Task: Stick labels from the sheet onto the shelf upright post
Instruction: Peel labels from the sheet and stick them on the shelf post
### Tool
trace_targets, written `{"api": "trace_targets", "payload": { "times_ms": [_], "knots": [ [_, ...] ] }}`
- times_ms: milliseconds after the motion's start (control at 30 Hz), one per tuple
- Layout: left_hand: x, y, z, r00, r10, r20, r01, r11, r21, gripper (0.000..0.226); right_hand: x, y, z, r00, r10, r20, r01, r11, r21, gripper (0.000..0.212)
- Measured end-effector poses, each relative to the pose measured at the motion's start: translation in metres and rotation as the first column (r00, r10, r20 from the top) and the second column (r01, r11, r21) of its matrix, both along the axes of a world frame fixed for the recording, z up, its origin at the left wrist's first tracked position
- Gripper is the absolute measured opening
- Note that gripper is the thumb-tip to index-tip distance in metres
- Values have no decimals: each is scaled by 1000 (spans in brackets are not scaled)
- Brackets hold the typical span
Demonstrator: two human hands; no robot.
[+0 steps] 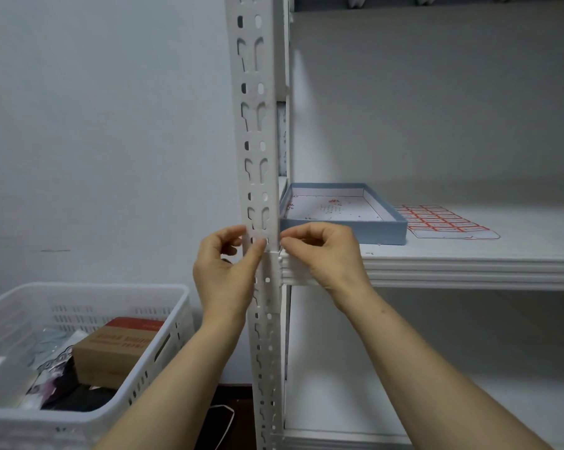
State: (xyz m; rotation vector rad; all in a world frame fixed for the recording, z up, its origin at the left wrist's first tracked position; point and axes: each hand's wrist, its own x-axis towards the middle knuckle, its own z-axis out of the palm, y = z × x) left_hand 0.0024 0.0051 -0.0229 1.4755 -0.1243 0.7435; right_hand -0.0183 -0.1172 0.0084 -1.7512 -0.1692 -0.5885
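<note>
A white slotted upright post (258, 125) runs down the middle of the view. A small white label (263, 235) lies across it at shelf height. My left hand (224, 274) holds the label's left end, its thumb pressing on the post's front. My right hand (323, 254) pinches the label's right end at the post's corner. The label sheet (443, 220), white with red-bordered labels, lies flat on the shelf to the right.
A shallow blue box (345, 227) sits on the white shelf board (469, 264) just behind my right hand. A white plastic basket (89, 339) holding a brown carton and bags stands at lower left. A grey wall is behind.
</note>
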Motion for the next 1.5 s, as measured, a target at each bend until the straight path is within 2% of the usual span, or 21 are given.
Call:
{"api": "trace_targets", "payload": {
  "times_ms": [67,167,267,367,467,567,667,733,900,1000,1067,1233,1333,1500],
  "knots": [
    [3,-3,-2,1000,24,-5,-24,997,77,46,1,2,-1,1000,-4,0,4,1000,-8,14],
    [7,-5,-1,997,-59,-45,62,997,51,61,3,0,-4,1000,-17,-4,17,1000,5,19],
    [8,-4,-1,991,-120,-60,121,992,21,55,3,0,-6,1000,-28,-7,28,1000,-5,17],
    [5,-6,1,986,-163,-40,163,987,-6,31,5,1,-7,999,-39,-8,39,999,2,16],
    [0,-9,4,982,-190,-15,190,981,-30,36,7,0,-8,999,-39,-12,39,999,2,9],
    [-2,-12,4,970,-236,-57,225,962,-155,33,8,0,-10,999,-39,-14,39,999,-6,6],
    [0,-18,7,940,-317,-129,246,888,-388,42,9,0,-10,999,-37,-16,37,999,5,5],
    [1,-22,9,924,-355,-144,245,836,-491,48,10,0,-10,999,-34,-12,34,999,9,6],
    [2,-21,2,908,-394,-143,243,772,-587,52,10,-1,-10,1000,-15,-1,15,1000,26,10],
    [2,-19,5,906,-404,-128,239,737,-632,32,9,2,-14,995,-25,93,26,1000,-8,8],
    [2,-17,8,906,-406,-124,255,754,-605,20,9,6,-21,970,-76,233,105,988,-115,8],
    [9,-4,2,906,-400,-139,334,877,-346,32,15,13,-32,860,-143,490,342,875,-343,18],
    [13,1,-1,911,-388,-137,348,905,-245,32,17,17,-35,802,-203,561,452,821,-348,19],
    [15,1,-1,914,-378,-150,334,907,-256,37,20,33,-45,767,-310,562,505,832,-230,29]
  ]
}}
